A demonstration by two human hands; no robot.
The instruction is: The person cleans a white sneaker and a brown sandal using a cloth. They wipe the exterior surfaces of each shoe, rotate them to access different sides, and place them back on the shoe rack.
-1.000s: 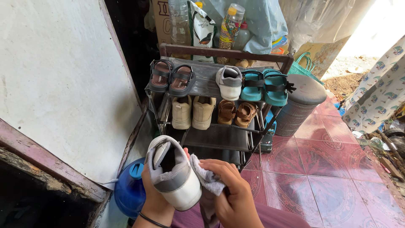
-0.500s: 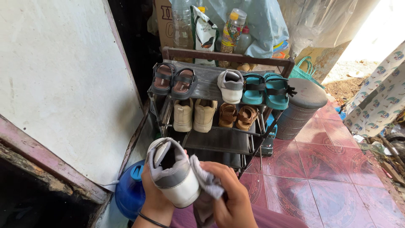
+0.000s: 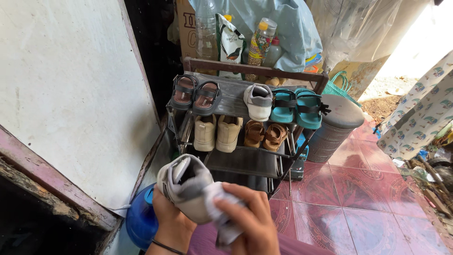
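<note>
On your far left a rough whitewashed wall (image 3: pixel 71 104) runs down to a worn reddish ledge (image 3: pixel 52 189), with a dark gap beneath it. Just right of that, low by the wall, sits a blue plastic jug (image 3: pixel 139 219). Your left hand (image 3: pixel 172 222) is clenched around the underside of a white and grey shoe (image 3: pixel 188 189), holding it low in front of you, opening tilted up. Your right hand (image 3: pixel 252 224) presses a pale cloth (image 3: pixel 222 212) against the shoe's side, fingers closed over the cloth.

Beyond your hands stands a dark metal shoe rack (image 3: pixel 245 163). Its top shelf carries brown sandals (image 3: pixel 196 94), a single white and grey shoe (image 3: pixel 258 100) and teal sandals (image 3: pixel 297 105); the shelf below holds cream shoes (image 3: pixel 217 132) and tan sandals (image 3: pixel 264 134). Bottles (image 3: pixel 259 45) and bags crowd behind the rack. To its right stands a grey round stool (image 3: pixel 335 127), touching the rack's side. The floor (image 3: pixel 368 203) is glossy red patterned tile, and patterned fabric (image 3: pixel 420 113) hangs at the far right.
</note>
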